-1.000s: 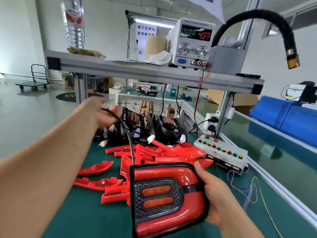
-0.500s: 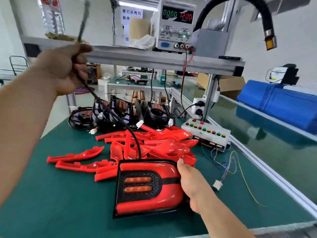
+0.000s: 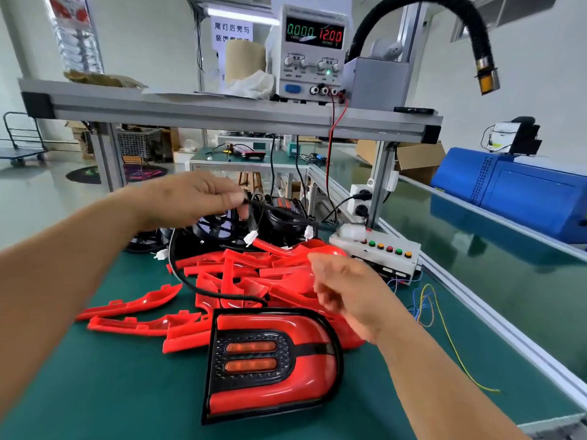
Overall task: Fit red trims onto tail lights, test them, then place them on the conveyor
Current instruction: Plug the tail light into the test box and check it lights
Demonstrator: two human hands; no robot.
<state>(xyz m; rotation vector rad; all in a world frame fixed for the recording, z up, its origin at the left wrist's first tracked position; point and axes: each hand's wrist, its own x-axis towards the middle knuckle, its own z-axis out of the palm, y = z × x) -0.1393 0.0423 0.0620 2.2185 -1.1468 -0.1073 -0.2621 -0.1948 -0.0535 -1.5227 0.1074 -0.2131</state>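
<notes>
We find the red tail light with the black frame and two amber lenses (image 3: 273, 363) lying face up on the green-matted worktop (image 3: 111, 376), close to its near edge, with a red trim seated around the lens block. Neither grip touches it.

A black sheathed cable (image 3: 190, 281) leaves the top edge of the light, loops to the left and rises to the left grip (image 3: 190, 198). That grip pinches the cable between thumb and fingertips and holds it in the air above the back of the worktop.

The right grip (image 3: 346, 290) hovers over the heap of loose red plastic trims (image 3: 254, 274), just behind the light. Its fingers are loosely bent and we see nothing in them (the grip is motion-blurred).

Two single red trims (image 3: 133, 304) lie apart from the heap, to its left. Black lamp housings with white plug connectors (image 3: 279, 211) stand behind the heap.

A white switch box with coloured round buttons (image 3: 381, 252) sits at the right rear of the worktop. The grey bench power supply (image 3: 313, 52) on the aluminium shelf (image 3: 222, 112) reads 0.000 and 12.00.

The glossy green conveyor belt (image 3: 508, 281) runs along the right side, with no light on the stretch in view.
</notes>
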